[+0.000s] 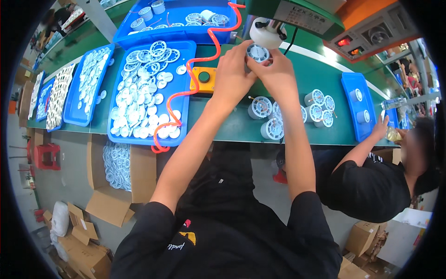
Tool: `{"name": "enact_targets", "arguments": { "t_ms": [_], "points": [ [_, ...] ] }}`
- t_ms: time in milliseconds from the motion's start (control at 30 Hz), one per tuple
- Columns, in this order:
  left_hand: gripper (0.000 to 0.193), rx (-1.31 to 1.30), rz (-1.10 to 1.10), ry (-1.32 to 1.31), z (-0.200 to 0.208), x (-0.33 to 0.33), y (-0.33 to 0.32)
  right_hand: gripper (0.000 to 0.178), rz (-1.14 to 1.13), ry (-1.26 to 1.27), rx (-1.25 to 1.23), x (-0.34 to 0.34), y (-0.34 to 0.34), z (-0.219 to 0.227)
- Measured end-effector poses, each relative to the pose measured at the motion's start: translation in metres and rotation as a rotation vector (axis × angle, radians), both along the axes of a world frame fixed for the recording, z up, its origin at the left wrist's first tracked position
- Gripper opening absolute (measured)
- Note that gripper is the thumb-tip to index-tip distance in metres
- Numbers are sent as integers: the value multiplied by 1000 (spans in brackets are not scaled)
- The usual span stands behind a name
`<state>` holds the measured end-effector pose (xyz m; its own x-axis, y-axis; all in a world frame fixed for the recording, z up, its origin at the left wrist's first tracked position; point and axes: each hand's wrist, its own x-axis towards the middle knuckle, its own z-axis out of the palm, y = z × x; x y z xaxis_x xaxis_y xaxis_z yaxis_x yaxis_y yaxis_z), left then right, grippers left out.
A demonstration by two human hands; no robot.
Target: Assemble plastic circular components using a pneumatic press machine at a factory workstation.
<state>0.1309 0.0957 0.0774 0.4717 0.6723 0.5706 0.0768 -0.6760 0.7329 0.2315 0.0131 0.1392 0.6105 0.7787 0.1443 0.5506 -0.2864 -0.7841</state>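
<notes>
Between both hands stands a pale blue, round plastic part with a spoked top (258, 53), directly below the white head of a green press (266, 36). My left hand (233, 70) grips its left side with curled fingers. From the right, my right hand (277, 73) closes around it, its thumb meeting the left hand near the front. The lower side of the part is hidden by my hands. Several similar spoked cylinders (261, 107) stand on the green bench beside my right forearm, some with short reddish wires.
A blue tray (186, 51) of white discs and spoked rings lies left, near a yellow button box (204, 80). A coiled red hose (189, 69) hangs over it. A blue bin (186, 35) stands behind. At right, a co-worker (371, 186) sits by another blue tray (349, 88).
</notes>
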Motion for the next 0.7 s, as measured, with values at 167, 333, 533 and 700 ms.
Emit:
{"name": "enact_targets", "arguments": {
  "t_ms": [167,333,533,700],
  "points": [
    [73,7,-7,231,14,-57,-38,62,-17,-232,25,9,-4,-7],
    [70,188,50,417,12,-99,-42,53,-144,-478,125,19,-43,-7],
    [62,212,104,706,11,-102,-34,21,-112,-772,35,17,-90,-63],
    [53,381,118,638,4,-108,-17,16,-173,-748,35,19,-91,-66]
  ]
}}
